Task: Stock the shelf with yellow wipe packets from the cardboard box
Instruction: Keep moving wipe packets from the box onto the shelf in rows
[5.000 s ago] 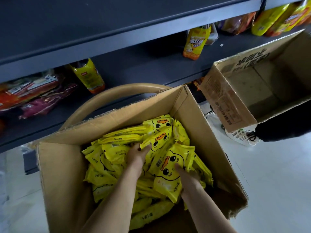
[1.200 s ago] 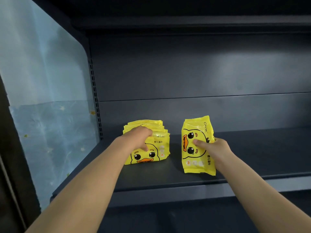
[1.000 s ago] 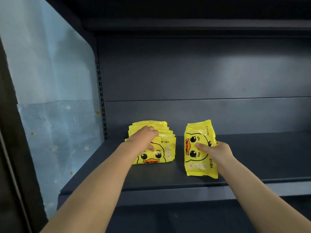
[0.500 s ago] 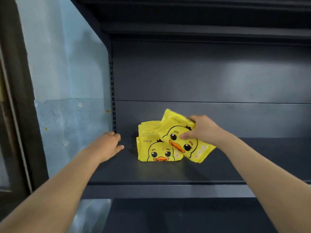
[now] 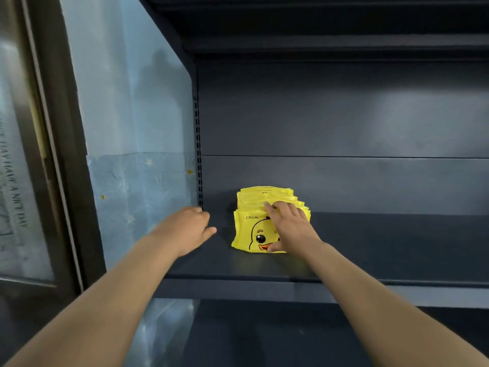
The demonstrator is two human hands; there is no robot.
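Note:
A row of yellow wipe packets (image 5: 264, 200) with a duck print stands upright on the dark shelf (image 5: 383, 247), near its left end. My right hand (image 5: 289, 229) holds the front packet (image 5: 250, 231) against the row, fingers over its top edge and thumb at its lower edge. My left hand (image 5: 186, 229) hovers over the shelf just left of the row, fingers loosely curled and holding nothing. The cardboard box is out of view.
A light blue side panel (image 5: 137, 154) closes the shelf's left end, with a perforated upright (image 5: 198, 154) beside it. A dark frame (image 5: 60, 154) stands further left. Another shelf board (image 5: 317, 46) runs above.
My right hand has brought its packet left and stood it upright at the front of the row. My left hand has let go of the row and stays to its left.

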